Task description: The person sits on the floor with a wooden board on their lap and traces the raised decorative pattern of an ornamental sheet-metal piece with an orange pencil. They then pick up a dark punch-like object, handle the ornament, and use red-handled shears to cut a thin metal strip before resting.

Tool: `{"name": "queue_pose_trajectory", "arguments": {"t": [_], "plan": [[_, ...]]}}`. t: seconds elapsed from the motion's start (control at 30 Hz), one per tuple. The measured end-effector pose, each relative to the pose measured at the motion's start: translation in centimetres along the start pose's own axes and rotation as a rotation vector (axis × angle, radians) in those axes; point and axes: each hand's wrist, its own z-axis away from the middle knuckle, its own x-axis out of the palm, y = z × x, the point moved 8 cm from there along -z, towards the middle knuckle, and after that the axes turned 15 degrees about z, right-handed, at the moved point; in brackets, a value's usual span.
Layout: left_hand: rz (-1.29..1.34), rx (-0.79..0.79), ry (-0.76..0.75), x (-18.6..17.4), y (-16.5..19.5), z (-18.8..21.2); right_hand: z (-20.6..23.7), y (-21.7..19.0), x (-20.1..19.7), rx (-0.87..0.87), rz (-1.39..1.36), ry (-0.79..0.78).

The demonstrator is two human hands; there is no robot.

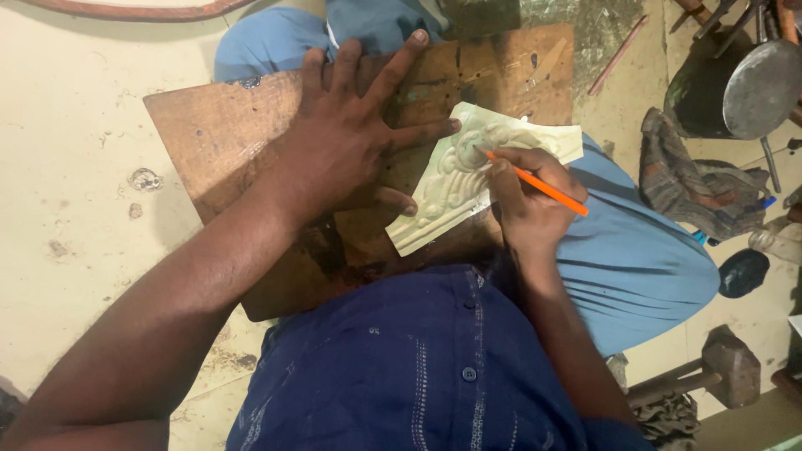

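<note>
Hands first, from the head view: our left hand point(347, 138) lies spread flat, fingers fanned over the wooden board point(217, 134) on our lap, its fingertips touching the edge of the pale embossed sheet point(455, 188) to pin it. Our right hand point(530, 196) is pinched shut around an orange pencil point(539, 185), the tip resting on the raised scrollwork near the sheet's upper middle.

To trace well, we judge it wise to keep the left palm pressing steadily so the sheet cannot slide, and to draw the pencil lightly along the ridges (a hard push could dent thin relief).

That sheet looks greenish-white, roughly rectangular, lying at a slant across the board's right half, with curling ornament and a beaded border along one long edge. Off to the right on the floor sit a crumpled rag point(697, 179), a round metal lid point(764, 88) and a mallet point(723, 363).
</note>
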Motion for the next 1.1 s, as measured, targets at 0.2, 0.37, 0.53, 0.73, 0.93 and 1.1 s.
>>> {"name": "queue_pose_trajectory", "arguments": {"t": [0.2, 0.37, 0.53, 0.73, 0.93, 1.1], "plan": [[-0.024, -0.003, 0.006, 0.1, -0.1, -7.2, -6.2, 3.2, -2.4, 0.019, 0.029, -0.029], [-0.023, 0.005, 0.015, -1.8, -3.0, -6.2, -6.9, 1.4, 0.0, 0.05, -0.1, 0.0], [-0.012, 0.0, 0.013, -2.2, -3.2, -5.4, -5.8, 1.1, 0.0, 0.031, -0.106, 0.067], [-0.006, -0.008, 0.004, -2.6, -3.2, -4.1, -5.3, -1.1, 0.5, -0.103, -0.019, 0.014], [0.02, -0.02, -0.029, -3.1, -4.8, -7.5, -8.8, -1.3, 0.6, -0.109, 0.061, 0.001], [0.024, -0.018, -0.018, -1.2, -1.3, -3.0, -2.7, -0.8, -1.2, -0.153, 0.129, 0.03]]}}
